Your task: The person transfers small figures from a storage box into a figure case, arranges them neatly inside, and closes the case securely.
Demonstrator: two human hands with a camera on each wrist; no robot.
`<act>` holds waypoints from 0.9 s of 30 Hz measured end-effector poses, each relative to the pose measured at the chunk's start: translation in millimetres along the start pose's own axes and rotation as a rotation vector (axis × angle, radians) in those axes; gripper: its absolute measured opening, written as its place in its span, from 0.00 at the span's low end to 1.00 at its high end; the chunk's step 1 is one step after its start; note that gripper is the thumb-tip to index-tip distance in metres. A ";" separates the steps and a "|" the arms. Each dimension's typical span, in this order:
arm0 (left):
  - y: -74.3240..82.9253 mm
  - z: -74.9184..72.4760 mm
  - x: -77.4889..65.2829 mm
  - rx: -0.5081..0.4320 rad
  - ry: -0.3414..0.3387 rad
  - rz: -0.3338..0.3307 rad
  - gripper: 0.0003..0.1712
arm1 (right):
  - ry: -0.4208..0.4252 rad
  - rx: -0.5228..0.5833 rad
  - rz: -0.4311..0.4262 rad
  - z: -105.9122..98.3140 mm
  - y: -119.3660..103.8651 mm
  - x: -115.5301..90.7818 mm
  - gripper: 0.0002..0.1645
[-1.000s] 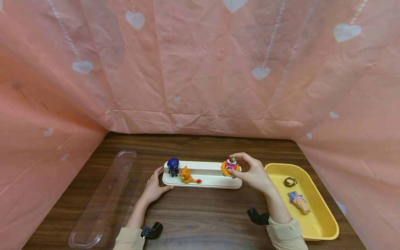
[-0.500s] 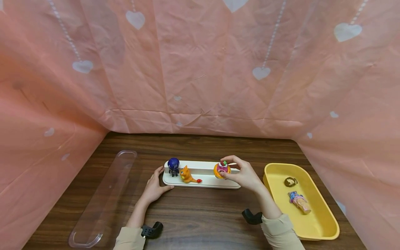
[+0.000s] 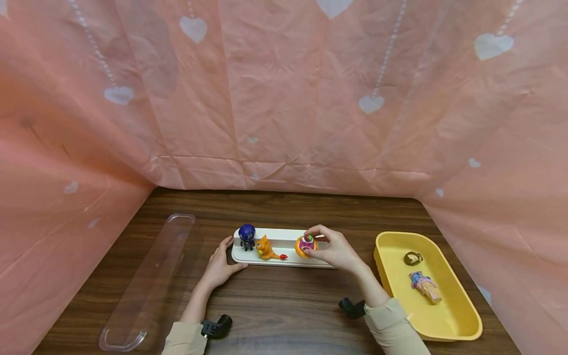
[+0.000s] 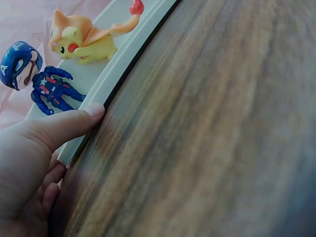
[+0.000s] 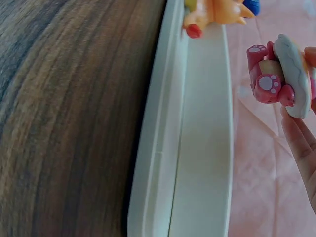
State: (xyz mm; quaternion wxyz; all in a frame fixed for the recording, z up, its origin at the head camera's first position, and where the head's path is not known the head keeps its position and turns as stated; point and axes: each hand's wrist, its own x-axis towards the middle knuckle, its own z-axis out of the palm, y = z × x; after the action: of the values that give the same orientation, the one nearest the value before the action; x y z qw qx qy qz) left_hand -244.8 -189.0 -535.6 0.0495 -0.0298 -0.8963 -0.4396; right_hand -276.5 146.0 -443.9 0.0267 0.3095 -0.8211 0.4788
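My left hand [image 3: 218, 266] holds the left end of a white stepped display base [image 3: 301, 261]; in the left wrist view its thumb [image 4: 74, 123] lies on the front rim. A figurine in blue with a helmet [image 4: 49, 81] stands at that end. Beside it sits a yellow figurine in an orange hooded cape [image 4: 86, 39] with a red-tipped tail. My right hand [image 3: 335, 251] pinches a pink bear figurine [image 5: 266, 81] with a white-and-orange ring round it and a strawberry on top. It is over the right half of the base.
A yellow tray [image 3: 461, 315] on the right holds a doll-like figure [image 3: 425, 287] and a small brown ring-shaped piece [image 3: 412, 258]. A long clear plastic cover [image 3: 146, 281] lies on the left. Pink curtain [image 3: 284, 98] hangs behind and at both sides.
My right hand has moved left and slightly toward me along the base, carrying the bear figurine. My left hand stays at the base's left end.
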 end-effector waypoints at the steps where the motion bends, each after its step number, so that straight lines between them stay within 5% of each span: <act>1: 0.0 0.0 0.2 -0.001 0.001 0.000 0.55 | -0.007 -0.008 -0.009 1.5 1.0 0.6 0.21; 27: -2.4 -1.2 0.2 -0.009 -0.009 -0.005 0.56 | -0.111 -0.176 -0.084 24.9 13.2 8.6 0.20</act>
State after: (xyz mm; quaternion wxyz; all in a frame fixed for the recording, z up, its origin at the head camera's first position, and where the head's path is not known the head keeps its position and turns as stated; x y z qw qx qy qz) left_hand -245.2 -191.4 -536.7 0.0444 -0.0298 -0.8946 -0.4436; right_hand -284.3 126.4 -464.5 0.0286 0.3663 -0.8465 0.3854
